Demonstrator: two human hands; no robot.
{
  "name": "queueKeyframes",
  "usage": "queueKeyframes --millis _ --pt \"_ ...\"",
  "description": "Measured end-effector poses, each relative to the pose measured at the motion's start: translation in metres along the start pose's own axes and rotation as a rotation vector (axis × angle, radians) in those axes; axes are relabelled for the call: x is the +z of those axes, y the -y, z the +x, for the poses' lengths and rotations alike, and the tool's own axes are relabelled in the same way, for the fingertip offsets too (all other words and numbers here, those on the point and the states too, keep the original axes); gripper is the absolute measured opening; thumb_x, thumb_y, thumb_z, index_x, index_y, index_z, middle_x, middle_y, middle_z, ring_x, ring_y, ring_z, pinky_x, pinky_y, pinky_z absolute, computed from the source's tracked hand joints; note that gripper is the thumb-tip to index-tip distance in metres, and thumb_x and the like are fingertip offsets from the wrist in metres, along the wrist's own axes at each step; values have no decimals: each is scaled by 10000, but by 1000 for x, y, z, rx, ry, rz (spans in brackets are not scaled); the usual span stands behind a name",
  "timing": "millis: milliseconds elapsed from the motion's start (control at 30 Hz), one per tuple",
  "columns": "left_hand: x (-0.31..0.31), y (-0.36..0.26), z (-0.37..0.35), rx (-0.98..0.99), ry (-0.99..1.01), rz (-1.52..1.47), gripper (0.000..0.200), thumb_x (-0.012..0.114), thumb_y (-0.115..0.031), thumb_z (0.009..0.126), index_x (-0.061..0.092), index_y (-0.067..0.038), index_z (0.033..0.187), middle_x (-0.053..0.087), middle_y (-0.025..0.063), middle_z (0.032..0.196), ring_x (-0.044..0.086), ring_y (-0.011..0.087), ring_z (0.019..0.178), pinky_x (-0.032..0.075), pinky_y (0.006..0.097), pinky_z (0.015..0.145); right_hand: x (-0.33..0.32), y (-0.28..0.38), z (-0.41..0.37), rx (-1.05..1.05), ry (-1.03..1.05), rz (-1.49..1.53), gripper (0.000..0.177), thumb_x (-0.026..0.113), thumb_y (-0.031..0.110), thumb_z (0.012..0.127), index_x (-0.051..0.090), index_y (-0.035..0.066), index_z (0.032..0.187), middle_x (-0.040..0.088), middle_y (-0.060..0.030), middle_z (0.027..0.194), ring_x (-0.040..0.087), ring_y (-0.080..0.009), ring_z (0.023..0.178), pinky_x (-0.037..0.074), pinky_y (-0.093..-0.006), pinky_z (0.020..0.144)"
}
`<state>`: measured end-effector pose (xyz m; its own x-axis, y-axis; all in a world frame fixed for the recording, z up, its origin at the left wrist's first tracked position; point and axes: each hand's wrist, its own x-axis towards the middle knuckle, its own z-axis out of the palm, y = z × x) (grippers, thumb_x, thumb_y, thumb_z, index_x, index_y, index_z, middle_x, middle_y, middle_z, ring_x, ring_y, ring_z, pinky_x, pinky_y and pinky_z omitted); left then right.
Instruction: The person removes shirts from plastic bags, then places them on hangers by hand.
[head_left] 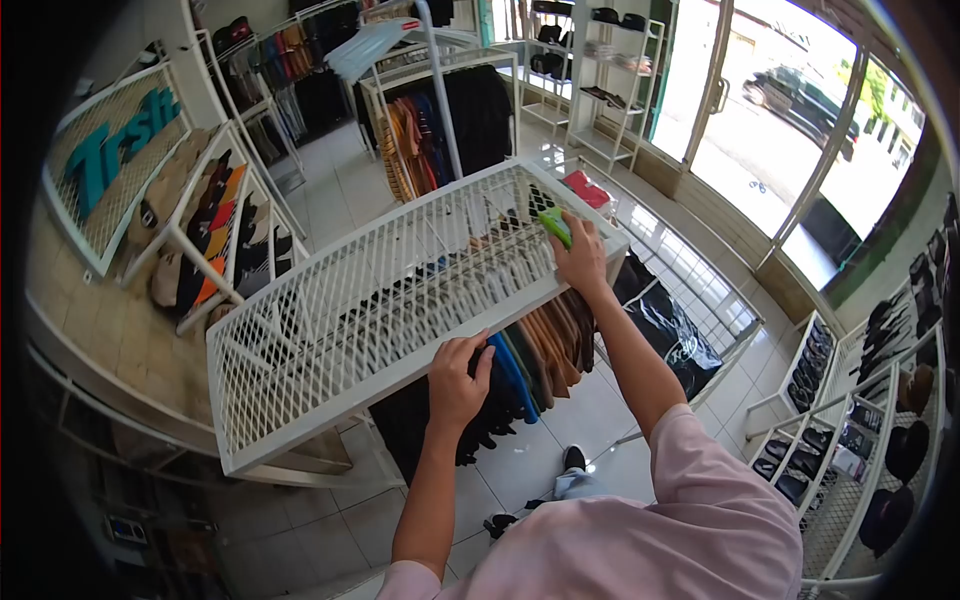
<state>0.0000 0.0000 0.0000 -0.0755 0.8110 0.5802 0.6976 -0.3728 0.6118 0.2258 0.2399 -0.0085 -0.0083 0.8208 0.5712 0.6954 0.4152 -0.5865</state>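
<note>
"Head view: where do you have the green cloth [556,228]?"
"Between one and two o'clock on the white mesh shelf [217,395], your right hand [578,258]'s fingers bent around it. Likely light, soft; grip its near side, mind snags."
"And your left hand [459,385]?"
"Six o'clock, fingers loosely apart on the front rail [370,389]. Mesh lies open towards nine; the edge is close at three."

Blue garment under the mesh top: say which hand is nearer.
Left: the left hand rests on the white frame beside the blue garment; the right hand, holding something green, is farther away.
</note>
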Motion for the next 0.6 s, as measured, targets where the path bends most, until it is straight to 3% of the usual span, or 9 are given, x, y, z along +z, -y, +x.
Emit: queueKeyframes --millis 67,100,167,267,367,400,600 --pt "6 -9 10 15 7 -34 248 723 -133 987 755 -35 1213 754 152 1077 707 325 1063 544 447 936 -3 20 4 -49 21 -18 622 785 233 882 596 101 1459 633 -229 1354 601 -416 1268 463 -528 1068" --pt "32 -24 19 -9 115 17 246 722 -127 985 753 -31 1210 752 155 1073 708 334 1051 545 448 924 9 -12 -16 11 46 43 611 786 226 882 602 93 1449 634 -226 1353 601 -417 1265 465 -521 1062" --pt "75 -40 45 18 129 -24 242 721 -113 980 750 -22 1203 749 161 1064 708 353 1027 546 450 901 3 -25 -3 -78 24 29 590 786 214 880 613 78 1428 635 -220 1350 599 -419 1259 469 -505 1051" --pt "132 -59 59 29 192 -8 240 709 -85 980 743 -11 1205 738 172 1041 700 379 979 549 450 875 -30 -31 -13 -150 -137 168 568 797 180 864 635 59 1395 643 -192 1339 608 -397 1242 463 -483 1040" --pt "195 -67 56 -77 333 -181 258 737 -85 972 737 -6 1218 736 168 1035 724 306 936 561 409 838 -79 -69 -54 -69 -256 218 463 796 110 852 689 55 1299 668 -180 1269 626 -371 1200 459 -463 1017" --pt "217 -70 50 -177 399 -253 268 750 -91 968 737 -4 1221 746 154 1043 739 252 915 569 384 799 -87 -96 -76 2 -276 162 443 797 99 848 698 52 1276 677 -178 1255 638 -371 1181 473 -460 1009" --pt "363 -61 -5 -295 864 -310 323 747 -195 962 733 -41 1246 736 152 1062 731 293 927 569 403 839 -106 -318 -219 599 -22 -53 341 784 145 878 728 78 1208 683 -189 1118 689 -376 1051 556 -460 915"
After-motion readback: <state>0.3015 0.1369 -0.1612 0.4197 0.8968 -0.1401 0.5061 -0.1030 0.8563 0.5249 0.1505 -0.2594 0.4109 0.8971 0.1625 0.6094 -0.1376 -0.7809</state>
